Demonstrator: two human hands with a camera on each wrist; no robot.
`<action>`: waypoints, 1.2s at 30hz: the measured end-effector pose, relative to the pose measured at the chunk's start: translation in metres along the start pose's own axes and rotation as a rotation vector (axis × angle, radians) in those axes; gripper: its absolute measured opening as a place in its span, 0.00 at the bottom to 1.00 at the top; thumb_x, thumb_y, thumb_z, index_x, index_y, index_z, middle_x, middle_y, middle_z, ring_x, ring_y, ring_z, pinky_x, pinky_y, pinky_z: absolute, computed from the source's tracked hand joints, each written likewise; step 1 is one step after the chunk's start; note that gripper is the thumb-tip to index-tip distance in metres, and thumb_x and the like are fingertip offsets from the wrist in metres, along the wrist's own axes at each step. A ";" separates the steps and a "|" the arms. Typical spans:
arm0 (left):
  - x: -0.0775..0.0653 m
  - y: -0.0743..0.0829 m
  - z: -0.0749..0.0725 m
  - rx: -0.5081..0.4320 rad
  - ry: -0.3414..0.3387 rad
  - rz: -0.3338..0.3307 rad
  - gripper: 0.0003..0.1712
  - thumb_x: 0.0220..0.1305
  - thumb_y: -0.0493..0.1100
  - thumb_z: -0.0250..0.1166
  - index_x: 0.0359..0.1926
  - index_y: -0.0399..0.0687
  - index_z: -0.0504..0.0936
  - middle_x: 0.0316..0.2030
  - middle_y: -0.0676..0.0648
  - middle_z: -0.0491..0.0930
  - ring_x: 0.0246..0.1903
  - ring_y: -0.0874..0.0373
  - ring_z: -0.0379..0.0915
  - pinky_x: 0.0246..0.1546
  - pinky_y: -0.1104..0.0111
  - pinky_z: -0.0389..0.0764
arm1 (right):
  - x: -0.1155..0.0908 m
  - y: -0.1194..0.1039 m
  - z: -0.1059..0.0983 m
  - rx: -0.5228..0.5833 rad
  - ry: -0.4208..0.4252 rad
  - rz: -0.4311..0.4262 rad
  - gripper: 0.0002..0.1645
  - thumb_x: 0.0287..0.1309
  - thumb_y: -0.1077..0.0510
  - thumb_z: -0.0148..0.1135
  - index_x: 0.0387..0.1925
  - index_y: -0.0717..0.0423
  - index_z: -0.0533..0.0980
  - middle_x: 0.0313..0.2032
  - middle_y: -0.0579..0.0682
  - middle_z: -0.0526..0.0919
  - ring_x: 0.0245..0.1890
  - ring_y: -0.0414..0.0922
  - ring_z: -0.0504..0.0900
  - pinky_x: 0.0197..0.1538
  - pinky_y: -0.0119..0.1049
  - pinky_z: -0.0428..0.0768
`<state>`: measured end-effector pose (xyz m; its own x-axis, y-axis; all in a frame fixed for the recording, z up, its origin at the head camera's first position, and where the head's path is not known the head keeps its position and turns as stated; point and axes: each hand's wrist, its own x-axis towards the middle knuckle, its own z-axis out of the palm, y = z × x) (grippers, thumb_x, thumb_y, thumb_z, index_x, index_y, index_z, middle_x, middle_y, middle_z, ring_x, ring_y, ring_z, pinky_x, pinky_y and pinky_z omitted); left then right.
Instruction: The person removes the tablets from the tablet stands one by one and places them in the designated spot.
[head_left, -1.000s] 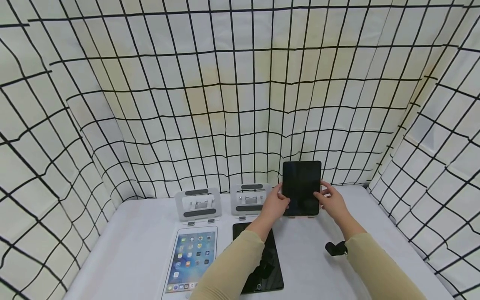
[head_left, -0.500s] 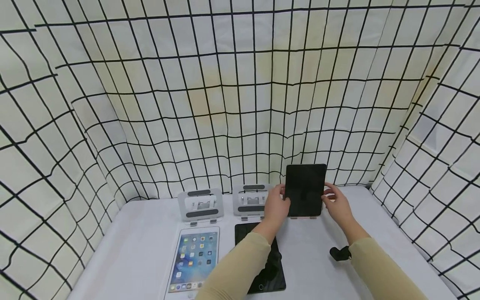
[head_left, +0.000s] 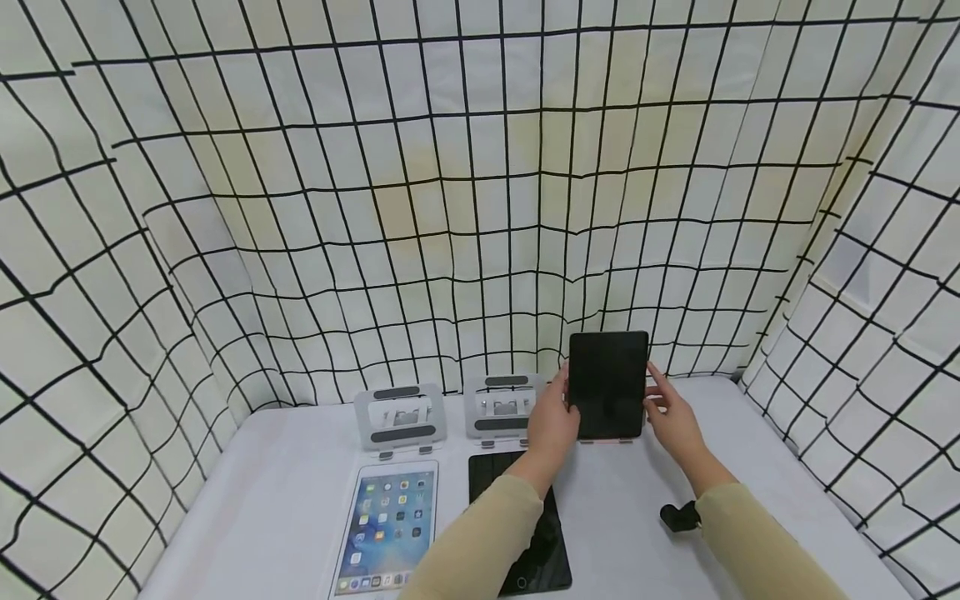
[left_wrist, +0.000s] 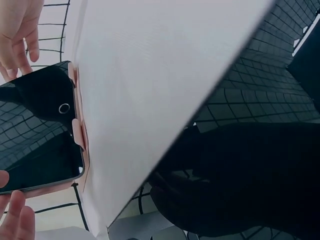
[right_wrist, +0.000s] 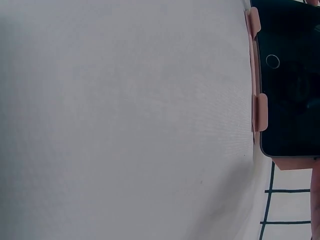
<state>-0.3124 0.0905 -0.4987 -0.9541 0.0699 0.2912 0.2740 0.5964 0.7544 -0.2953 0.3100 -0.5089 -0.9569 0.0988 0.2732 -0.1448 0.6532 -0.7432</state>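
Head view showed the left hand (head_left: 553,423) and the right hand (head_left: 673,417) on either side of a dark flat tablet with a black screen (head_left: 608,385). It stood upright between them on a pink stand (right_wrist: 256,75) on the white worktop (head_left: 300,467). Left fingers curled on its edge. Right fingers were straight, just beside its other edge; touching or not, I could not tell.
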 end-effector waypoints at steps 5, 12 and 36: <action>-0.001 -0.001 0.000 0.057 0.007 0.042 0.47 0.66 0.34 0.63 0.77 0.71 0.53 0.57 0.50 0.80 0.46 0.58 0.79 0.36 0.65 0.79 | 0.000 0.001 0.001 0.001 -0.007 0.022 0.43 0.71 0.65 0.51 0.79 0.38 0.47 0.57 0.63 0.75 0.56 0.58 0.77 0.47 0.48 0.80; 0.002 -0.002 -0.002 0.122 -0.006 0.062 0.52 0.69 0.35 0.61 0.76 0.82 0.41 0.57 0.49 0.79 0.46 0.54 0.79 0.44 0.61 0.81 | 0.001 0.001 0.004 0.009 0.023 0.010 0.44 0.70 0.67 0.53 0.78 0.39 0.50 0.54 0.62 0.77 0.53 0.57 0.79 0.45 0.45 0.80; 0.005 -0.006 -0.011 0.079 -0.055 0.086 0.49 0.70 0.36 0.61 0.75 0.84 0.46 0.54 0.54 0.80 0.47 0.58 0.79 0.39 0.65 0.80 | 0.000 0.004 0.003 0.165 0.054 0.022 0.42 0.69 0.70 0.52 0.77 0.38 0.55 0.51 0.64 0.77 0.50 0.54 0.79 0.39 0.23 0.79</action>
<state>-0.3180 0.0788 -0.4953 -0.9331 0.1662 0.3188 0.3472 0.6470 0.6789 -0.2965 0.3105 -0.5135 -0.9459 0.1550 0.2852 -0.1678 0.5186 -0.8384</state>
